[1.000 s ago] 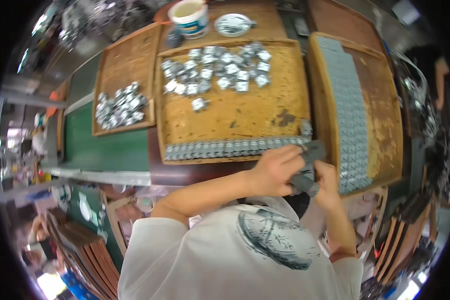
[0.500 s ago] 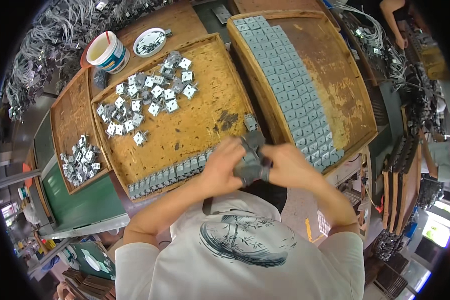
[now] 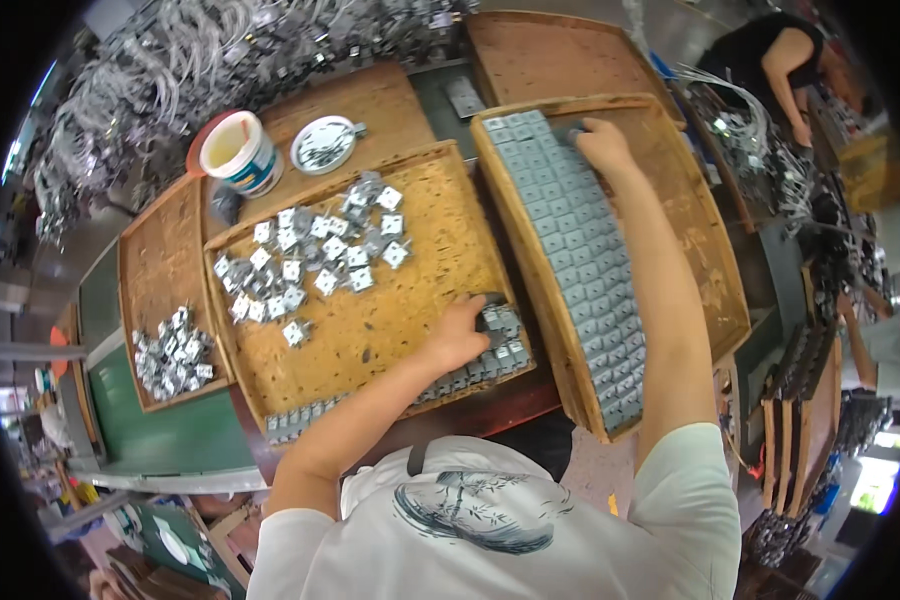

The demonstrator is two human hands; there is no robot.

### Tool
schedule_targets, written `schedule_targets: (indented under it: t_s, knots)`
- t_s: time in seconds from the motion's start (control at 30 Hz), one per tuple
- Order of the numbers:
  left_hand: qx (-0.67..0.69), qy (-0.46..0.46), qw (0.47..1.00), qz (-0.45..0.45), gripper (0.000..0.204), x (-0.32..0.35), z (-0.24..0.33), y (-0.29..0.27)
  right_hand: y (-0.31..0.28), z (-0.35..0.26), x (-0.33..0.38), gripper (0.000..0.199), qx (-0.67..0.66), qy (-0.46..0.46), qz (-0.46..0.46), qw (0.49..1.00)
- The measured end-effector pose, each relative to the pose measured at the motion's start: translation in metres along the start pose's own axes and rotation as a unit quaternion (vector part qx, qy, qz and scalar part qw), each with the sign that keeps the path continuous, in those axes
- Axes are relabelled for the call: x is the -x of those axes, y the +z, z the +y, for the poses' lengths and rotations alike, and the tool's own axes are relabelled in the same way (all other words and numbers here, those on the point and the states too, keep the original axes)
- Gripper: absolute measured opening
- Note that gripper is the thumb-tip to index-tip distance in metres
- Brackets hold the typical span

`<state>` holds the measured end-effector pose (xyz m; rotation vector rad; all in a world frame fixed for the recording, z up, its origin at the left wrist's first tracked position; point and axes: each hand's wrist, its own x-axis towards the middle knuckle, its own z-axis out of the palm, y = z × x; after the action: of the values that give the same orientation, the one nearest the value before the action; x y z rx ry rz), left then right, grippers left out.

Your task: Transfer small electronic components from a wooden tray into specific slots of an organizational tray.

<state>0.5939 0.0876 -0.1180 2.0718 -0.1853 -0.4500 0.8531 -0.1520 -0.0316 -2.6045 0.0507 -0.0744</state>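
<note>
My left hand (image 3: 458,332) reaches to the near right corner of the left wooden tray (image 3: 390,350). Its dark-covered thumb and forefinger close around a small grey metal part (image 3: 501,321) there. A row of like parts (image 3: 292,420) runs along that tray's near edge. Stretched out over the right wooden tray (image 3: 685,215), my right hand (image 3: 602,147) is at the far end of a tight grid of square grey metal pieces (image 3: 568,225). Its fingers are pinched together, the tips dark; what they hold, if anything, is too small to make out.
Loose square metal parts (image 3: 335,250) are scattered in the left tray. A smaller tray (image 3: 150,300) holds a pile of them. Behind stand a white bucket (image 3: 245,160) and a white bowl of small dark pieces (image 3: 322,146). Bundled wires hang at back. A person (image 3: 770,65) is at the far right.
My hands, together at the near right corner of the left tray before, have parted. The right has moved far out over the right tray; the left now reaches into the corner. The view has shifted.
</note>
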Motion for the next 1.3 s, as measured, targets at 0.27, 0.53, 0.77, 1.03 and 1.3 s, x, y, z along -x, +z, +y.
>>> schedule_targets:
  t_s: [0.27, 0.53, 0.77, 1.03, 1.3]
  knots:
    - [-0.371, 0.070, 0.859, 0.345, 0.035, 0.008, -0.007, -0.091, -0.010, 0.010, -0.006, 0.040, -0.166, 0.058, 0.008, 0.984]
    - [-0.465, 0.124, 0.855, 0.191, 0.038, -0.003, -0.031, -0.154, -0.035, -0.070, 0.096, 0.021, -0.480, 0.011, -0.004, 0.877]
    - [-0.433, 0.165, 0.874, 0.145, 0.039, -0.008, -0.029, -0.166, -0.051, -0.074, 0.197, 0.030, -0.488, -0.016, -0.077, 0.870]
    - [-0.534, 0.183, 0.817, 0.121, 0.046, -0.014, -0.031, -0.163, -0.045, -0.068, 0.283, 0.022, -0.501, 0.034, -0.075, 0.862]
    - [-0.221, 0.052, 0.933, 0.279, 0.031, -0.004, -0.023, -0.150, -0.038, -0.064, 0.315, 0.022, -0.516, 0.069, -0.104, 0.847]
